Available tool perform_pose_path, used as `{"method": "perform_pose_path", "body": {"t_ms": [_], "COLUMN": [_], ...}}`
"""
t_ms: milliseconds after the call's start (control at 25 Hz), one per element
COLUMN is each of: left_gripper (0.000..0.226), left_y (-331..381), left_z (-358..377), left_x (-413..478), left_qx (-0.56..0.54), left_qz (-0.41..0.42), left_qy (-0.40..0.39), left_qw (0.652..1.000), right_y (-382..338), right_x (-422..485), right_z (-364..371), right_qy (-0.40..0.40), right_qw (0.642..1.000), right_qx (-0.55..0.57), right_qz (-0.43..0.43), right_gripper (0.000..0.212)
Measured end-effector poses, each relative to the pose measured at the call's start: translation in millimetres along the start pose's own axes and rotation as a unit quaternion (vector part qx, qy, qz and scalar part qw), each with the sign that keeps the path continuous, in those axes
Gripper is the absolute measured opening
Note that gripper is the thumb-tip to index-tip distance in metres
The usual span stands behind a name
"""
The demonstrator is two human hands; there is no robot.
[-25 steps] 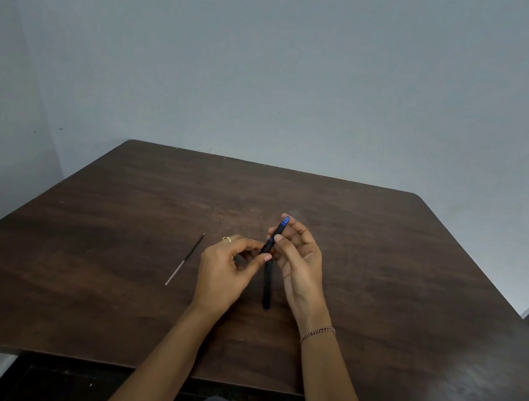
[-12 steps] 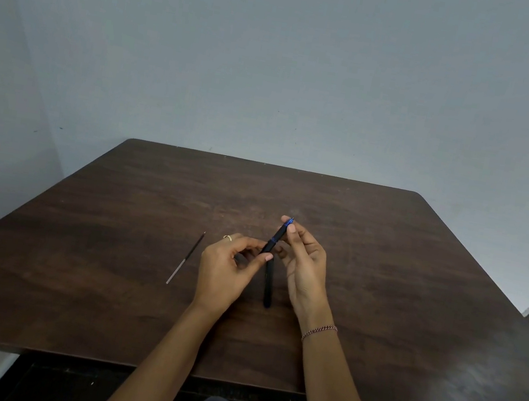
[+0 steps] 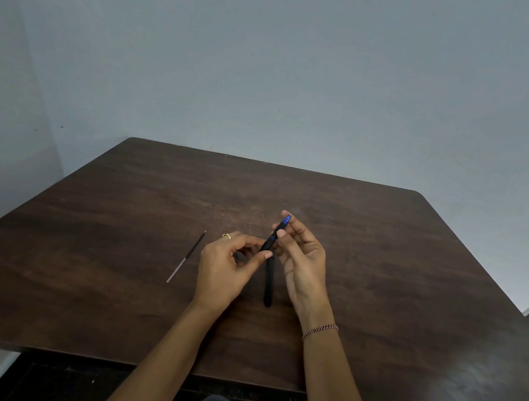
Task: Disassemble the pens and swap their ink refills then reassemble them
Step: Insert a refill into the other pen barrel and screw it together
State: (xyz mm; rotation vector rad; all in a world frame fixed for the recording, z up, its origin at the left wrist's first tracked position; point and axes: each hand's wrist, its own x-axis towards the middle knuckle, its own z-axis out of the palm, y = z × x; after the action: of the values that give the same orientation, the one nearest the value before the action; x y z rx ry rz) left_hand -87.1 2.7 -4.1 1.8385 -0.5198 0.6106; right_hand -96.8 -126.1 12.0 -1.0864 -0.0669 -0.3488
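The person holds a blue-tipped pen (image 3: 272, 238) slantwise above the counter (image 3: 414, 293), its blue end towards one o'clock. The left hand (image 3: 228, 267) pinches the pen's lower end between thumb and fingers, and the right hand (image 3: 304, 265) pinches the upper part just below the blue end. A loose refill (image 3: 185, 257) lies alone at nine o'clock from the hands, well apart. A second dark pen (image 3: 269, 284), or only its barrel, I cannot tell which, lies on the counter between the wrists at six o'clock.

With one refill already out, this looks like work on the other pen's joint, twisting or pulling it. The next move probably needs opposite turns from the two hands, then drawing the parts straight apart.
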Motion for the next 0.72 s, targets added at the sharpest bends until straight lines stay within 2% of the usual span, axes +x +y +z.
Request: {"method": "perform_pose_path", "body": {"t_ms": [120, 320, 720], "left_gripper": [0.018, 0.019, 0.018], "left_y": [-0.6, -0.9, -1.2], "left_z": [0.1, 0.4, 1.0], "left_x": [0.1, 0.2, -0.8], "left_qx": [0.005, 0.0, 0.001], "left_qz": [0.005, -0.002, 0.006], "left_qy": [-0.006, -0.004, -0.008], "left_qw": [1.0, 1.0, 1.0], "right_y": [0.3, 1.0, -0.1], "right_x": [0.0, 1.5, 1.0], "right_z": [0.4, -1.4, -1.8], "right_qy": [0.003, 0.016, 0.022], "right_qw": [1.0, 0.999, 0.999], "right_qx": [-0.01, 0.042, 0.029], "right_qz": [-0.007, 0.006, -0.002], "right_gripper": [0.027, 0.02, 0.015]}}
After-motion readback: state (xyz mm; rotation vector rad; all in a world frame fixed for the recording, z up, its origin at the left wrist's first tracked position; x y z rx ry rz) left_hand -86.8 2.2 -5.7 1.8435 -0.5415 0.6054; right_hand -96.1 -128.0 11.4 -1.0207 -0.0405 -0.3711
